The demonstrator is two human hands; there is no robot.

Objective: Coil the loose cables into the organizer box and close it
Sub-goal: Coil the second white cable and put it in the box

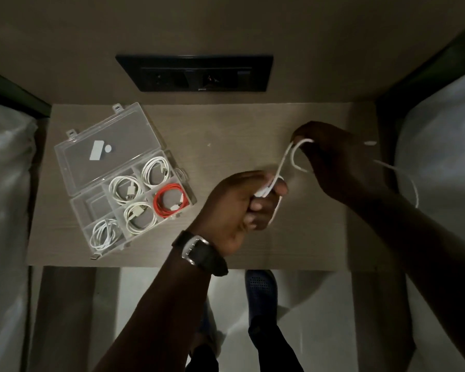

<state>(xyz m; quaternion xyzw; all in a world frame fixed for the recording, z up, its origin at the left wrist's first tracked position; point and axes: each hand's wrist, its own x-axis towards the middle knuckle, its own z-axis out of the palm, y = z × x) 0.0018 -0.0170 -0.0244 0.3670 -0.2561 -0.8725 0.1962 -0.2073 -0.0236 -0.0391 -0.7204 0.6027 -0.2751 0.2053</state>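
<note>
A clear plastic organizer box (78, 210) lies open on the left of the small table, its lid (105, 140) folded back. Several coiled white cables fill its compartments, and a red coiled cable (169, 201) sits in the right one. My left hand (242, 208), with a watch on the wrist, is closed on one end of a loose white cable (282, 165). That cable loops up to my right hand (325, 154), which pinches it higher up. The rest of the cable trails off to the right past my right forearm, toward the table's right edge.
The wooden table (199, 157) stands between two beds with pale bedding (8, 183). A black socket panel (196, 72) is on the wall behind. A small white label lies inside the lid. Below the table's front edge are my feet in dark shoes (261, 285).
</note>
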